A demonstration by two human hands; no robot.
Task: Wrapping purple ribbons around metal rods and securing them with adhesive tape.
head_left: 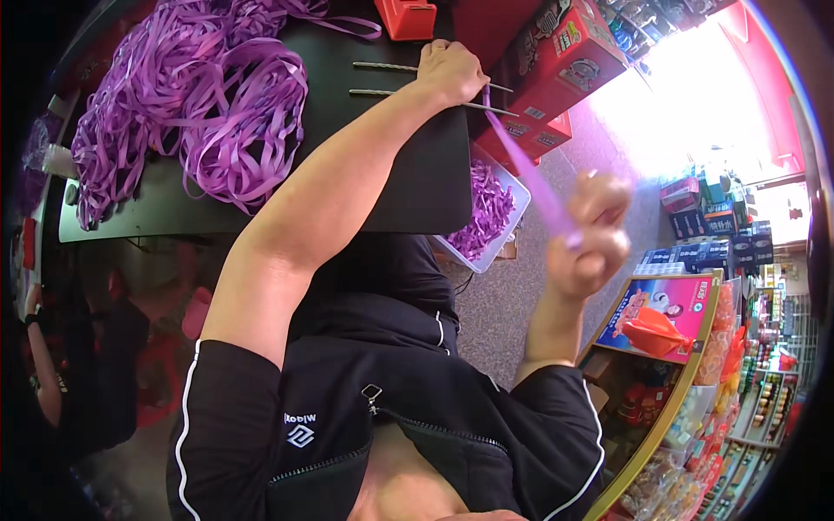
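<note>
My left hand (452,74) is at the table's right edge, fingers curled down over two thin metal rods (382,92). By its fingertips, a purple ribbon (519,156) meets the rods and slants tautly down to the right. My right hand (591,234), raised over the floor and blurred by motion, is closed on the ribbon's other end. The rods lie roughly parallel, and their tips stick out past the table edge. A large tangled heap of purple ribbon (200,104) covers the table's left part. What my left fingertips press is partly hidden.
Beside the black table (417,182), a pale plastic bin (514,213) holds short purple ribbon pieces. Red cartons (573,52) are stacked beyond, near a red box (407,19). A display case (695,382) and stocked shelves stand at right. Another person (95,347) is at lower left.
</note>
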